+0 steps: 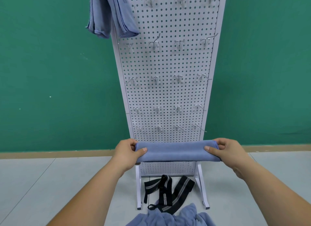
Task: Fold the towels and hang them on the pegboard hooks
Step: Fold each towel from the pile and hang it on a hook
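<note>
You are holding the folded towel (175, 151) level in front of the lower part of the pegboard (168, 94). Your left hand (126, 151) and right hand (225, 150) are each pinching one end, thumbs lying on the near face and fingers curling round behind. I am judging the folding done and the hanging next: when lifting, be gripping both ends evenly so the layers are not slipping, and be aiming the middle over a free hook (155, 78), clear of the hung towel (111, 15) at top left. A heap of towels (168, 217) and a black striped strap (168, 192) are lying on the grey floor (50, 183) below, and a green wall (58, 74) is standing behind
</note>
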Tool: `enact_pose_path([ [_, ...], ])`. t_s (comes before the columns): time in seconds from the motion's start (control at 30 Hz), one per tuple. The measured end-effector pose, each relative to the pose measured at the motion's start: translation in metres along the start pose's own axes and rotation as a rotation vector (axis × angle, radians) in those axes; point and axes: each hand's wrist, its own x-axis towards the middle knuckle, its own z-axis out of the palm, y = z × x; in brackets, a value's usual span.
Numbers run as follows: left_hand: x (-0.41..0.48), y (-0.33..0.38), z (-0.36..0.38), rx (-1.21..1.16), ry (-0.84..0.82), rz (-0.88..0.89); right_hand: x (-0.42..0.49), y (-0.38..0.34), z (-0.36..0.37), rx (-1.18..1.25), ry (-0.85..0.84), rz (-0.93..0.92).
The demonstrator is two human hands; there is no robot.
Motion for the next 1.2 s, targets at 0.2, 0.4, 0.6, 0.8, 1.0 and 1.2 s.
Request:
enact_pose_path([
  [0.2,-0.015,0.031,0.016,-0.008,0.091,0.072,-0.008,-0.029,0.035,-0.017,0.132,-0.094],
  [0.4,-0.032,0.054,0.042,-0.116,0.047,0.159,-0.031,-0.050,0.078,-0.043,0.226,-0.265],
  [0.6,-0.043,0.066,0.053,-0.294,-0.055,0.074,-0.040,-0.046,0.105,0.103,0.019,-0.247],
  [0.8,-0.051,0.083,0.039,-0.238,-0.009,0.140,-0.052,-0.076,0.101,0.064,0.030,-0.275],
  [1.0,-0.055,0.120,0.017,-0.198,0.048,0.298,-0.052,-0.126,0.099,-0.046,0.138,-0.411],
  [1.2,-0.056,0.174,-0.029,-0.174,0.104,0.430,-0.059,-0.196,0.091,-0.068,0.240,-0.539],
])
